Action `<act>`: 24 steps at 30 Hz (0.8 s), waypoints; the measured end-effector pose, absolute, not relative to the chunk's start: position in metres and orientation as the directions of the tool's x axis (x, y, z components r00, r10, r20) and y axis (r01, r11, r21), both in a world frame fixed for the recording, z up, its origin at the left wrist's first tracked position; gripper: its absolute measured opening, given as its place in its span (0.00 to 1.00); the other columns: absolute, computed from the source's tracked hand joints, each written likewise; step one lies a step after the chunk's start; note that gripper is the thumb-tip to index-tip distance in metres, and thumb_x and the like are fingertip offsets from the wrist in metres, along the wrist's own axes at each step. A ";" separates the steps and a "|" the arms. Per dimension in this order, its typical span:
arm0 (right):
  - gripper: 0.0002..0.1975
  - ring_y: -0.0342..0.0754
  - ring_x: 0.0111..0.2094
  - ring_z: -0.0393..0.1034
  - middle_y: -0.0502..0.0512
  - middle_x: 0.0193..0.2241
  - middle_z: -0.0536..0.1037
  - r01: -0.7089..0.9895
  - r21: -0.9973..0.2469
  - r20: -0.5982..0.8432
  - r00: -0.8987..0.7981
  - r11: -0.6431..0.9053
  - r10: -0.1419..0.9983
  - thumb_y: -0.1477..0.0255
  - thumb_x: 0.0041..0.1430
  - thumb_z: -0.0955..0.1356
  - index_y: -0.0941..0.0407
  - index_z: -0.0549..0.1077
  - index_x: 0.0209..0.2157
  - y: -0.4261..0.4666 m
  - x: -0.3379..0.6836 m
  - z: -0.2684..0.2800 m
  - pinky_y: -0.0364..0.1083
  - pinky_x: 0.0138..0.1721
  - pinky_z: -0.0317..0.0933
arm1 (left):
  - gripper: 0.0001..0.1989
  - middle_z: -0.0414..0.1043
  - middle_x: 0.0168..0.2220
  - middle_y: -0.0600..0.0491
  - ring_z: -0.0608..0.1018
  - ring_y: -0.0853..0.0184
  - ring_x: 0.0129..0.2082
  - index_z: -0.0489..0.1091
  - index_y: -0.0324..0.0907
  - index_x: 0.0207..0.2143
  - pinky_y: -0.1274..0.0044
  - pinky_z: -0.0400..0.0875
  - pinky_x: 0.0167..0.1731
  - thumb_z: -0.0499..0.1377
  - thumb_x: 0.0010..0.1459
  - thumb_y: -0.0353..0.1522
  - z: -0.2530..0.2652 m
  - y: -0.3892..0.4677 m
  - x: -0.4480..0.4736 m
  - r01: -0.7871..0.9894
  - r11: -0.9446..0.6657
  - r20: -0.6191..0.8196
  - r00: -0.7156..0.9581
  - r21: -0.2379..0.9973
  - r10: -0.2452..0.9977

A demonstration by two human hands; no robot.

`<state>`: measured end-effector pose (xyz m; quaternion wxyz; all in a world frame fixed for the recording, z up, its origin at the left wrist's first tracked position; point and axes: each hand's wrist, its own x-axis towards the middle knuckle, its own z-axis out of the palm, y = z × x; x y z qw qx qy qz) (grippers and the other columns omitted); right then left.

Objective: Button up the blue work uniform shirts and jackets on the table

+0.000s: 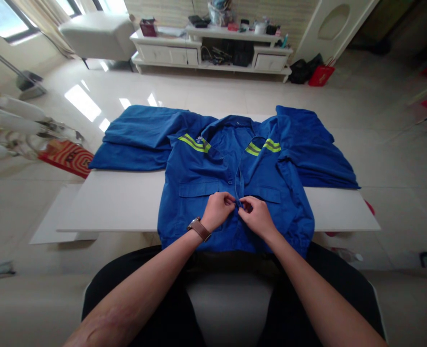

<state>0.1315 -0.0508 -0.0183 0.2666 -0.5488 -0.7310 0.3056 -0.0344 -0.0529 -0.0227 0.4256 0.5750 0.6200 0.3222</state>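
Observation:
A blue work jacket with yellow-and-grey reflective stripes lies front up across the white table, its collar away from me. Its lower hem hangs over the near edge. At the middle of the front opening, my left hand pinches the jacket's edge, a watch on that wrist. Right beside it, my right hand is closed on the other side of the same opening, fingertips almost meeting the left ones. One button shows just above my hands. Whatever lies between the fingertips is too small to make out.
Folded blue fabric lies on the table's left, and more blue fabric on its right. The white table ends close to my knees. Beyond it stand a white TV cabinet, a pale ottoman and a red bag.

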 end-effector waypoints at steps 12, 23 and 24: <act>0.11 0.49 0.37 0.75 0.56 0.35 0.82 0.559 -0.801 0.064 -0.275 0.214 0.959 0.71 0.63 0.64 0.56 0.80 0.35 -0.047 0.133 -0.021 0.46 0.42 0.64 | 0.05 0.80 0.30 0.51 0.80 0.68 0.31 0.79 0.38 0.32 0.78 0.74 0.34 0.63 0.54 0.24 -0.032 -0.052 -0.039 0.294 0.185 -0.208 0.050 0.938 0.977; 0.06 0.47 0.28 0.73 0.52 0.26 0.80 0.530 -0.833 -0.009 -0.302 0.160 0.953 0.73 0.54 0.70 0.56 0.81 0.32 -0.040 0.140 -0.026 0.44 0.33 0.62 | 0.04 0.77 0.25 0.52 0.78 0.71 0.26 0.77 0.36 0.28 0.80 0.71 0.30 0.64 0.51 0.22 -0.028 -0.053 -0.038 0.015 0.365 -0.364 0.119 0.931 0.924; 0.05 0.46 0.28 0.72 0.52 0.26 0.80 0.537 -0.826 0.004 -0.297 0.171 0.955 0.74 0.54 0.70 0.56 0.81 0.32 -0.040 0.139 -0.025 0.44 0.33 0.62 | 0.02 0.77 0.25 0.52 0.78 0.71 0.26 0.77 0.36 0.29 0.80 0.71 0.31 0.64 0.52 0.23 -0.026 -0.054 -0.037 -0.038 0.412 -0.404 0.123 0.911 0.906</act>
